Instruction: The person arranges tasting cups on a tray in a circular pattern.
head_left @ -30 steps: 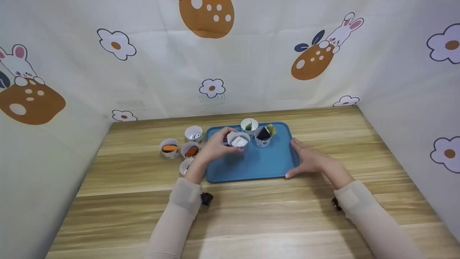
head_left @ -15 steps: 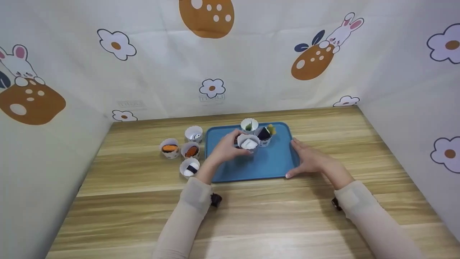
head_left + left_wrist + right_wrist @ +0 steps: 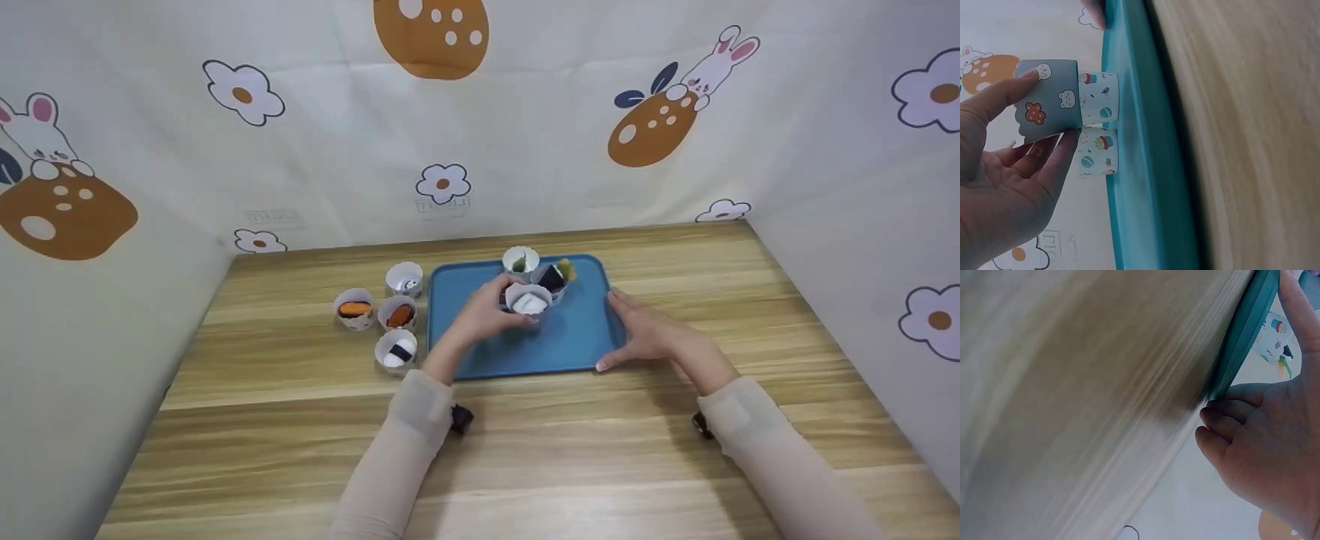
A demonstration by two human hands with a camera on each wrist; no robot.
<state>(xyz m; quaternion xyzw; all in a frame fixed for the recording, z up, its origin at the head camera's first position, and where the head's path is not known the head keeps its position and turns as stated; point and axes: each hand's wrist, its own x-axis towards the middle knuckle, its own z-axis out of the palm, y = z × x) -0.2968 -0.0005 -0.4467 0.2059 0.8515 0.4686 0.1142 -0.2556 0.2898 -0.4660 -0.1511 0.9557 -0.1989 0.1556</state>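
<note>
My left hand (image 3: 487, 310) grips a paper baking cup (image 3: 529, 301) with something white in it. In the left wrist view this cup (image 3: 1050, 101) is grey-blue with small printed figures, pinched between thumb and fingers, its base raised above the blue tray (image 3: 540, 349). Behind it on the tray stand a cup with a dark wedge-shaped piece (image 3: 553, 279) and a white cup with something green (image 3: 520, 262). My right hand (image 3: 649, 330) is spread against the tray's right edge, thumb at the front corner. In the right wrist view its fingertips (image 3: 1216, 405) touch the rim.
Left of the tray, several paper cups stand on the wooden table (image 3: 570, 450): one with an orange-topped piece (image 3: 355, 309), one with reddish-orange topping (image 3: 397, 313), one with a black-banded white piece (image 3: 397, 351), and a whitish one (image 3: 405, 280). A printed curtain (image 3: 540, 150) borders the table.
My left hand has carried the white-filled cup rightward and slightly toward me over the tray, close to the dark-wedge cup. The black-banded piece at left is now uncovered. My right hand stays put.
</note>
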